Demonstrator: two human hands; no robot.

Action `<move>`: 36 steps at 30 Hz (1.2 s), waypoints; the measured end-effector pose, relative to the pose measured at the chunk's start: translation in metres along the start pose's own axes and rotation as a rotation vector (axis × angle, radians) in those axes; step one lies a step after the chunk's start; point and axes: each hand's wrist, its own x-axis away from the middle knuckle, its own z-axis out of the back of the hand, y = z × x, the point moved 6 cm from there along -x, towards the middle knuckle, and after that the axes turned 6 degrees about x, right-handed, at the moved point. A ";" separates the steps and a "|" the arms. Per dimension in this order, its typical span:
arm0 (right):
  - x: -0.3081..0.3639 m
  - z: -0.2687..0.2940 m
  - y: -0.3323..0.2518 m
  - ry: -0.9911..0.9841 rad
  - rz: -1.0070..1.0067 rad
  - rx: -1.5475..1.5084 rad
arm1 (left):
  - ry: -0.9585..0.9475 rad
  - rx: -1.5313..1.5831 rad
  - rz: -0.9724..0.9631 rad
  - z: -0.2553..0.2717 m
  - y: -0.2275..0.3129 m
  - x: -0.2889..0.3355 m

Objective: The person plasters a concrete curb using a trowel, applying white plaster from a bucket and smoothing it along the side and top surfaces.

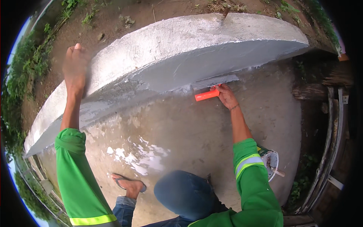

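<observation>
In my right hand [227, 96] is a plastering trowel [216, 81] with a bright orange handle. Its long grey blade lies along the lower part of the wall's near face, where the coating looks wet and smooth. The low curved concrete wall [159, 41] has a pale, rough top and a darker grey near face. My left hand [75, 66] is at the wall's far left edge, its fingers curled down at the rim; it looks slightly blurred, and the fingertips are hidden.
A bucket [270, 162] holding grey material and a stick-like handle stands beside my right forearm. White splashes [141, 155] mark the concrete floor [181, 128] near my sandalled foot. Soil and plants [36, 64] lie beyond the wall; timber and rails [329, 147] are at the right.
</observation>
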 end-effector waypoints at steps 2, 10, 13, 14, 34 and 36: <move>-0.006 -0.003 0.006 -0.021 -0.005 -0.001 | -0.006 0.018 -0.009 0.001 0.001 0.003; 0.006 -0.040 -0.057 -0.079 0.096 0.020 | -0.009 0.064 0.015 0.002 -0.004 -0.002; 0.035 -0.083 -0.127 -0.102 0.143 0.006 | 0.012 0.041 -0.001 0.004 -0.002 -0.003; 0.045 -0.096 -0.155 -0.096 0.156 0.019 | 0.013 -0.005 -0.004 0.004 -0.001 -0.004; 0.079 -0.120 0.011 0.007 0.015 -0.070 | 0.013 -0.041 -0.006 0.008 -0.008 -0.003; 0.057 -0.121 0.027 -0.049 0.003 -0.090 | 0.020 -0.053 -0.002 0.007 -0.007 -0.003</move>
